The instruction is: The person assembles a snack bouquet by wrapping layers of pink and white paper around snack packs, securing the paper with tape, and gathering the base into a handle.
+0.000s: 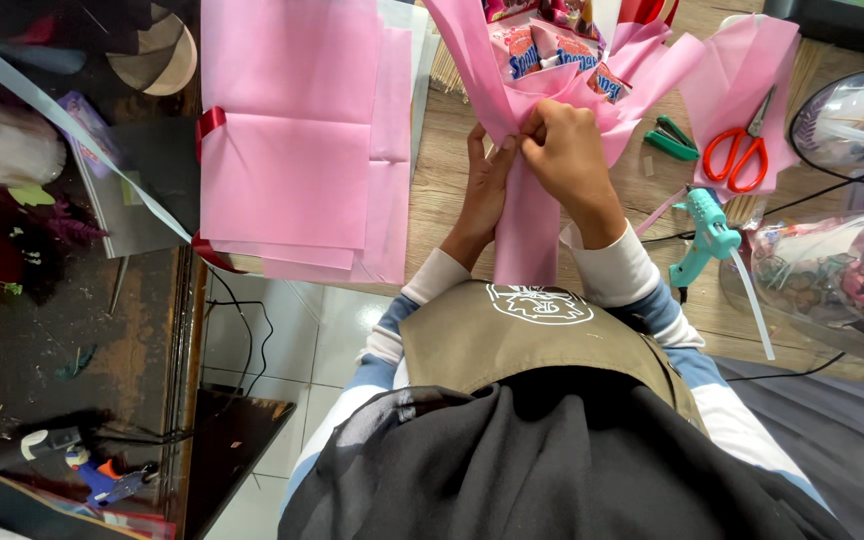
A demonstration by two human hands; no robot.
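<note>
I have both hands on the pink-wrapped snack bouquet (542, 90) at twelve o'clock: right hand (564, 150) pinching the paper fold, left hand (487, 190) bracing the stem, probably gripping. Keep the pleat taut, fingers close.

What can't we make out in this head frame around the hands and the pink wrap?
- Head view: fingertips of the left hand and right hand are buried in the pink wrapping paper folds; exact grip unclear.
- Bouquet top with snack packets is cut off by the upper edge.
- Wrap's lower end is hidden behind the apron.
- Red scissors: blade tips hidden by pink paper.
</note>
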